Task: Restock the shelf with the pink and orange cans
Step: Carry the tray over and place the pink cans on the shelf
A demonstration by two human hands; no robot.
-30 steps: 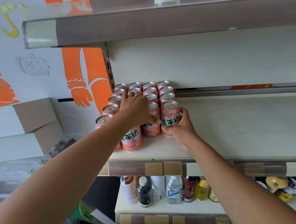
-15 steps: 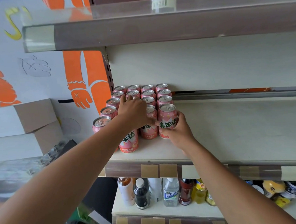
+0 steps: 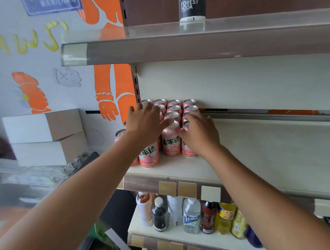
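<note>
Several pink cans [image 3: 171, 141] with green lettering stand in tight rows at the left end of the middle shelf [image 3: 257, 154]. My left hand [image 3: 146, 122] lies flat over the tops of the left rows, fingers spread and straight. My right hand [image 3: 201, 134] rests with straight fingers against the front right can [image 3: 186, 149], its palm covering most of that can. Neither hand curls round a can. No orange cans show.
The shelf to the right of the cans is bare. A black Forest Soda can [image 3: 192, 5] stands on the shelf above. Bottles [image 3: 192, 215] fill the shelf below. Two cardboard boxes [image 3: 46, 136] are stacked at left against the painted wall.
My right hand has let go of the front right can and now lies flat against it. My left hand has spread out over the can tops. The view has tilted upward.
</note>
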